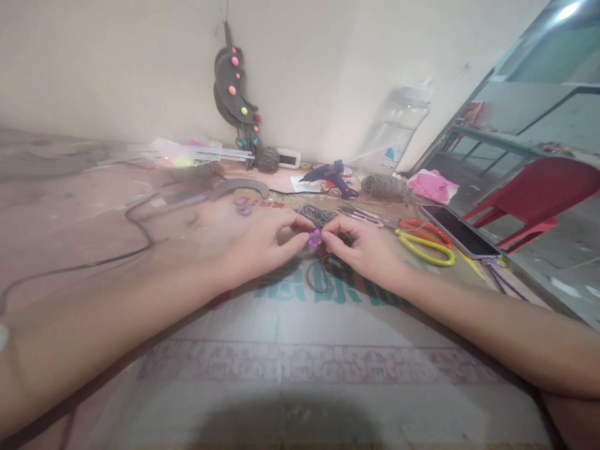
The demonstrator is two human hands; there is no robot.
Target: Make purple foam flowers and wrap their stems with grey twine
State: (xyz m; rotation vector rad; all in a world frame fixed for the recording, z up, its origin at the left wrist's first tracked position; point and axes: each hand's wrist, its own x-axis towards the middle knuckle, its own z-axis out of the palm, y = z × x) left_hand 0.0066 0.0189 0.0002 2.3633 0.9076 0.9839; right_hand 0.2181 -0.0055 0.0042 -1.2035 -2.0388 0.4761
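A small purple flower-shaped piece (315, 237) is held between my two hands above the printed board. My left hand (276, 240) pinches its left edge between thumb and forefinger. On its right edge are the closed fingertips of my right hand (360, 247). Just behind the fingers lies a coil of grey cord (316, 214), partly hidden by my hands. A thin loop of cord (319, 278) hangs or lies below the flower. Small purple pieces (242, 206) rest on the table to the left.
Scissors with yellow and orange handles (429, 247) and a phone (462, 232) lie to the right. Behind are a blue glue gun (332, 178), grey yarn (384, 186), a water bottle (398, 134) and a grey crescent ornament (229, 90). A black cable (84, 265) runs left.
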